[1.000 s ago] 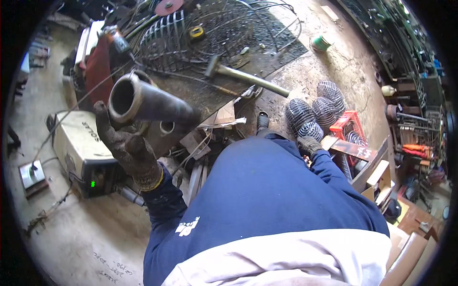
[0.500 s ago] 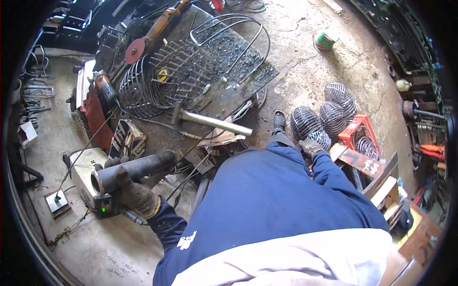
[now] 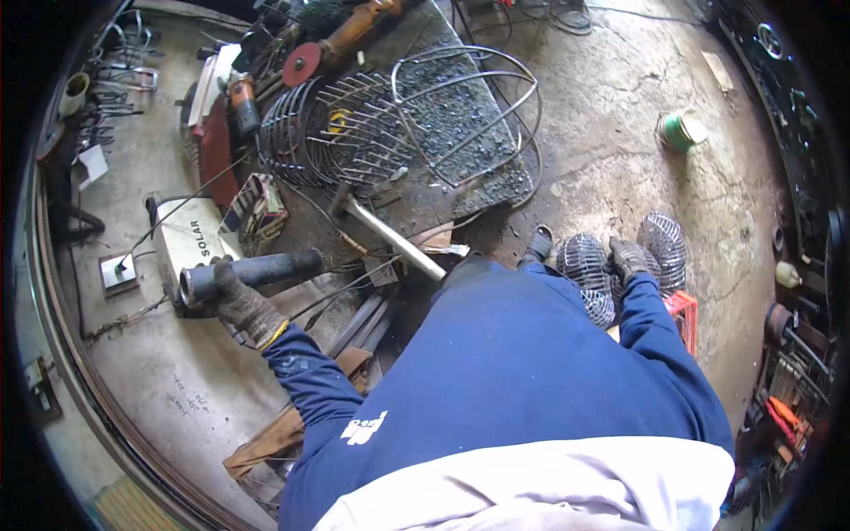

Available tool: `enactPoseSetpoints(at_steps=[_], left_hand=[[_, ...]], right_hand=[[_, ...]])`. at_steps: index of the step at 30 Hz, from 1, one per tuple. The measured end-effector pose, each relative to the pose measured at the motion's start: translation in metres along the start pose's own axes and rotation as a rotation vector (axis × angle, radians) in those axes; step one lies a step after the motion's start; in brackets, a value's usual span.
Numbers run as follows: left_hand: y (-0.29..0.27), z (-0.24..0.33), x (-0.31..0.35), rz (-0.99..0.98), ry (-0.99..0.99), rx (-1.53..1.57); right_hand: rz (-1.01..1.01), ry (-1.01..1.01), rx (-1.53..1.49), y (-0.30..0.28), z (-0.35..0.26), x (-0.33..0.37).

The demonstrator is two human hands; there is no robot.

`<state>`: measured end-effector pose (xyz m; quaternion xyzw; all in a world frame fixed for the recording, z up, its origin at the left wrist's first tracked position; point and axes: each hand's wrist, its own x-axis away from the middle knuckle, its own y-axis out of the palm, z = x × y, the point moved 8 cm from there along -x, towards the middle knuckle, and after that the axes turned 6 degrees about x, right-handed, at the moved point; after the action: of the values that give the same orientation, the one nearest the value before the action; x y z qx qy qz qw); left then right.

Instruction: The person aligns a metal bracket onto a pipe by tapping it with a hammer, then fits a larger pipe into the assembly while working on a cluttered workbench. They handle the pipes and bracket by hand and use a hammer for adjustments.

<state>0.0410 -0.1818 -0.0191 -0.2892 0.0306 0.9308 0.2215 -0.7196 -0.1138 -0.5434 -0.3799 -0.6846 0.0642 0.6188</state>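
Observation:
My left hand (image 3: 246, 308), in a dirty knit glove with a yellow cuff, is closed around a dark metal tube (image 3: 282, 268). The tube lies nearly level, its hollow end facing left, above a cream-coloured machine box (image 3: 197, 232). Out to the right, my gloved right hand (image 3: 630, 258) rests against the middle one of several rounded cages of ribbed metal bars. One cage (image 3: 581, 257) sits left of this hand, and another cage (image 3: 662, 239) lies on its right. The glove covers part of the middle cage, and its finger grip cannot be made out.
A worktable (image 3: 434, 181) holds bent rods, a hammer (image 3: 390, 234), an angle grinder (image 3: 242, 104) and a red disc (image 3: 301, 64). A green spool (image 3: 680, 131) stands on the floor. Cables trail below the table. A red crate (image 3: 683, 317) is beside my right arm.
My right hand has moved forward from beside the crate onto the cages. The left hand keeps hold of the tube. The whole view has shifted with my head.

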Motion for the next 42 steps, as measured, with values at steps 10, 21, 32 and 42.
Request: enactPoseSetpoints(at_steps=[10, 21, 32, 42], left_hand=[[0.012, 0.025, 0.009, 0.106, 0.078, -0.164], [-0.022, -0.016, -0.007, 0.107, 0.323, -0.447], [0.001, 0.016, 0.024, 0.264, 0.068, -0.238], [0.275, 0.178, 0.160, -0.251, 0.609, -0.665]], right_hand=[[0.077, -0.237, 0.428, -0.004, -0.073, 0.054], [0.230, -0.240, 0.446, -0.089, -0.179, 0.170], [0.084, -0.164, 0.487, -0.138, -0.100, 0.072], [-0.154, -0.006, -0.760, -0.239, 0.088, -0.090]])
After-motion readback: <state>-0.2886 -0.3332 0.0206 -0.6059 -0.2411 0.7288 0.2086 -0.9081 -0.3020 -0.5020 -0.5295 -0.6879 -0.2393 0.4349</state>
